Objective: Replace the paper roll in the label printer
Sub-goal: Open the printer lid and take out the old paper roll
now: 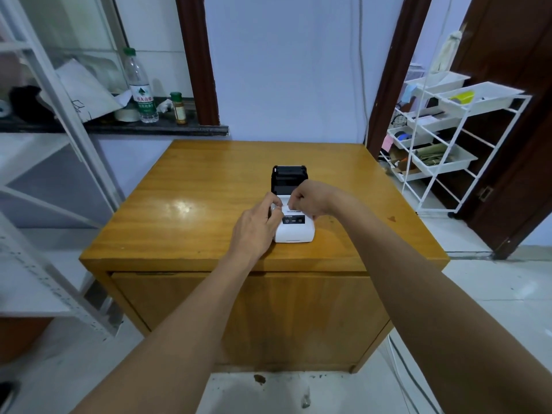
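Hands (258,222) over open printer (294,230)

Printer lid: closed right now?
No. The label printer has its black lid flipped up and back, with both hands at the open compartment.

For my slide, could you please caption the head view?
Both hands work at the open label printer on a wooden table.
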